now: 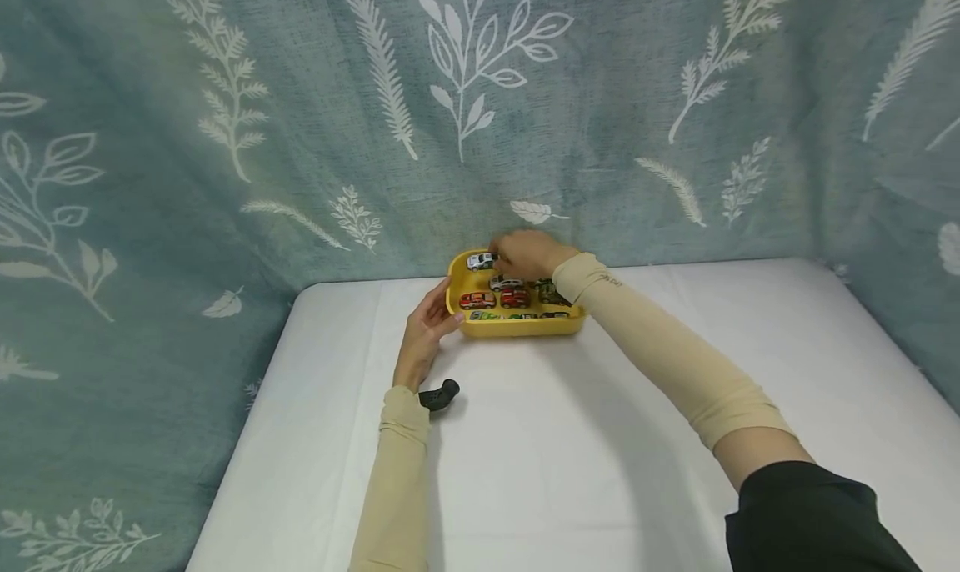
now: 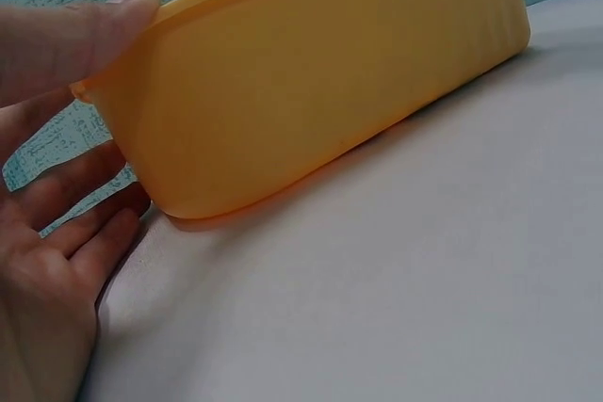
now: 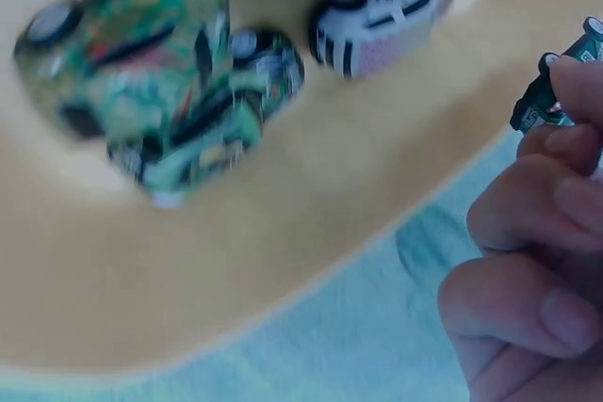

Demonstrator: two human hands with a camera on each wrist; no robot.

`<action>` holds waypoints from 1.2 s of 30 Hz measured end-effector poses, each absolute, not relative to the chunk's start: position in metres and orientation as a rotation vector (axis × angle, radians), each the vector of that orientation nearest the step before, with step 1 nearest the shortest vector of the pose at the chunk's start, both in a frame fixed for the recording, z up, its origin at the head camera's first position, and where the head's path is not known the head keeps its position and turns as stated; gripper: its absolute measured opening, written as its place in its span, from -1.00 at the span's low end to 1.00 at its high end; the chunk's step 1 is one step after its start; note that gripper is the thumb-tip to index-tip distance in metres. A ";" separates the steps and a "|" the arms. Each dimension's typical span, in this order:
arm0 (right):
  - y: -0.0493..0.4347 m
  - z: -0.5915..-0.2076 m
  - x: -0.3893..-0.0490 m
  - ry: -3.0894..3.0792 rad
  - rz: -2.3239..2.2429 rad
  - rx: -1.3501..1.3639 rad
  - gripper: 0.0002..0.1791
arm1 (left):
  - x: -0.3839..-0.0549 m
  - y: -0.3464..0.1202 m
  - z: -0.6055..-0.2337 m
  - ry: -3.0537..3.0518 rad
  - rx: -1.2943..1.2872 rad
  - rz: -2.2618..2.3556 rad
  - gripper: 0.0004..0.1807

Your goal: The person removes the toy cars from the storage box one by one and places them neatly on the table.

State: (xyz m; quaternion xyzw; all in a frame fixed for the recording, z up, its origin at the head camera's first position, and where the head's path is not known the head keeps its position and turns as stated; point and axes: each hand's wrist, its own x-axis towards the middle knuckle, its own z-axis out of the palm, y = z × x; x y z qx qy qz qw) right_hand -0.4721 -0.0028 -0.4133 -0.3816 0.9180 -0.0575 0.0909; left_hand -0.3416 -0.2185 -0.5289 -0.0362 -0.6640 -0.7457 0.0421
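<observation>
- Yellow, smooth-walled tray point(image 1: 521, 328) on the white table point(image 1: 525, 472), near its far edge and close to the leaf-patterned curtain point(image 1: 600, 97). Stands base down; the side wall likely keeps small wheeled things from rolling off.
- Left hand point(image 1: 431, 322): at the tray's left end, thumb over the rim, other fingers outside and lower on the end wall. A pinch across the rim; probably meant to steady the tray while the other hand works over it.
- Right hand point(image 1: 528, 255): above the tray's far side. The right wrist view shows thumb and forefinger pinching a small dark green toy car point(image 3: 539, 105), remaining fingers curled. A fingertip hold presumably suits so small a body and spares the neighbours a knock.
- Inside the tray: white car point(image 1: 480, 261) just beside the right hand, silver car point(image 1: 506, 283), orange-red car point(image 1: 477, 300), red car point(image 1: 515, 298); camouflage vehicle point(image 3: 141, 54) toward the right end. Front row partly hidden by the near wall.
- Black curved piece point(image 1: 439, 395) beside the left wrist; cannot tell whether it lies on the table or is fixed to the wrist.
</observation>
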 end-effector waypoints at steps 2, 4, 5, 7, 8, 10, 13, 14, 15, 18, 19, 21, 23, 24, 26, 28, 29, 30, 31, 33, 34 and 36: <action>0.002 -0.407 -0.471 2.726 -0.172 -1.136 -0.53 | -0.342 -0.219 -0.530 -2.036 -0.108 -2.278 -0.18; 0.009 -0.400 -0.470 2.730 -0.178 -1.145 -0.54 | -0.341 -0.219 -0.531 -2.036 -0.106 -2.278 -0.19; 0.013 -0.397 -0.469 2.739 -0.173 -1.143 -0.55 | -0.341 -0.219 -0.531 -2.034 -0.106 -2.282 -0.19; 0.021 -0.391 -0.468 2.756 -0.167 -1.144 -0.57 | -0.341 -0.219 -0.532 -2.040 -0.107 -2.286 -0.19; 0.026 -0.388 -0.467 2.767 -0.155 -1.133 -0.59 | -0.341 -0.219 -0.532 -2.042 -0.108 -2.287 -0.19; 0.035 -0.382 -0.465 2.785 -0.128 -1.117 -0.60 | -0.340 -0.219 -0.532 -2.050 -0.105 -2.287 -0.19; 0.049 -0.373 -0.461 2.801 -0.094 -1.073 -0.58 | -0.339 -0.219 -0.533 -2.066 -0.095 -2.277 -0.19; 0.053 -0.369 -0.459 2.801 -0.080 -1.061 -0.57 | -0.338 -0.219 -0.533 -2.065 -0.094 -2.276 -0.19; 0.058 -0.366 -0.458 2.802 -0.072 -1.058 -0.56 | -0.338 -0.219 -0.533 -2.068 -0.090 -2.271 -0.19; 0.069 -0.358 -0.453 2.801 -0.043 -1.022 -0.55 | -0.338 -0.219 -0.533 -2.068 -0.088 -2.270 -0.19; 0.073 -0.357 -0.452 2.797 -0.039 -1.017 -0.55 | -0.338 -0.218 -0.533 -2.067 -0.086 -2.269 -0.19; 0.080 -0.355 -0.451 2.794 -0.032 -0.998 -0.55 | -0.339 -0.218 -0.532 -2.063 -0.081 -2.266 -0.19; 0.087 -0.355 -0.452 2.795 -0.028 -0.990 -0.55 | -0.339 -0.218 -0.531 -2.052 -0.081 -2.271 -0.19; 0.091 -0.354 -0.452 2.797 -0.029 -0.984 -0.55 | -0.339 -0.218 -0.531 -2.050 -0.080 -2.270 -0.19; 0.099 -0.355 -0.452 2.805 -0.035 -0.978 -0.55 | -0.339 -0.217 -0.530 -2.044 -0.078 -2.272 -0.19; 0.109 -0.356 -0.452 2.816 -0.046 -0.980 -0.56 | -0.338 -0.216 -0.530 -2.043 -0.079 -2.275 -0.19; 0.114 -0.357 -0.451 2.822 -0.051 -0.982 -0.57 | -0.338 -0.216 -0.529 -2.046 -0.076 -2.274 -0.19; 0.118 -0.357 -0.451 2.828 -0.061 -0.984 -0.59 | -0.338 -0.216 -0.529 -2.046 -0.073 -2.273 -0.19; 0.123 -0.359 -0.450 2.836 -0.067 -0.990 -0.61 | -0.337 -0.215 -0.529 -2.043 -0.073 -2.273 -0.19; 0.132 -0.361 -0.450 2.850 -0.055 -0.982 -0.64 | -0.337 -0.215 -0.528 -2.039 -0.069 -2.271 -0.19; 0.137 -0.362 -0.450 2.856 -0.048 -0.978 -0.65 | -0.337 -0.214 -0.528 -2.040 -0.067 -2.267 -0.20; 0.146 -0.364 -0.450 2.865 -0.029 -0.963 -0.67 | -0.338 -0.213 -0.527 -2.051 -0.069 -2.256 -0.19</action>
